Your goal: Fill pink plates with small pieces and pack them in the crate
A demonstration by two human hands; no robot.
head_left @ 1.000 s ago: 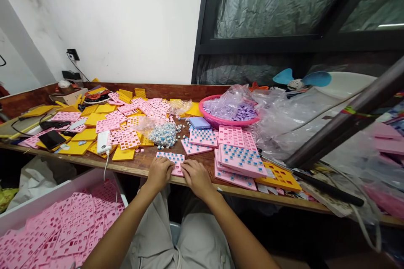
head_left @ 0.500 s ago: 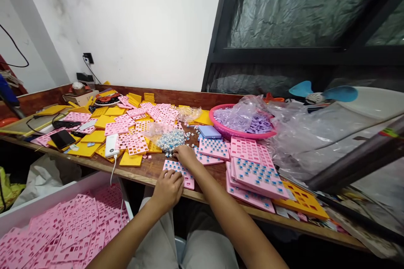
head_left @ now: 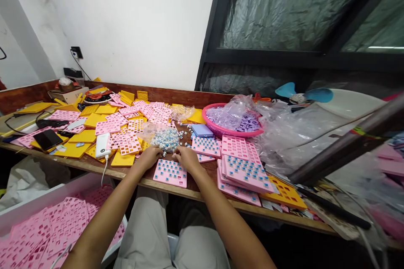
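A pink board (head_left: 170, 173) with rows of square openings lies at the table's front edge, small blue pieces in most of its openings. Behind it is a heap of small blue-and-white pieces (head_left: 166, 139). My left hand (head_left: 152, 155) is at the heap's near left side, its fingers bent together; what they hold, if anything, is too small to make out. At the near right side of the heap, just behind the board, my right hand (head_left: 186, 157) has its fingertips drawn together. Whatever is between them is hidden.
Stacked pink boards (head_left: 248, 172) stand on the right, before a pink basket (head_left: 259, 133) of purple pieces. Yellow boards (head_left: 123, 159), pink sheets and a white power bank (head_left: 102, 146) cover the left. Below stands a white bin (head_left: 34, 195) of pink sheets.
My left hand has left the pink board and moved up to the heap. The right hand stays near the heap, now slightly lower. The view has shifted a little to the right.
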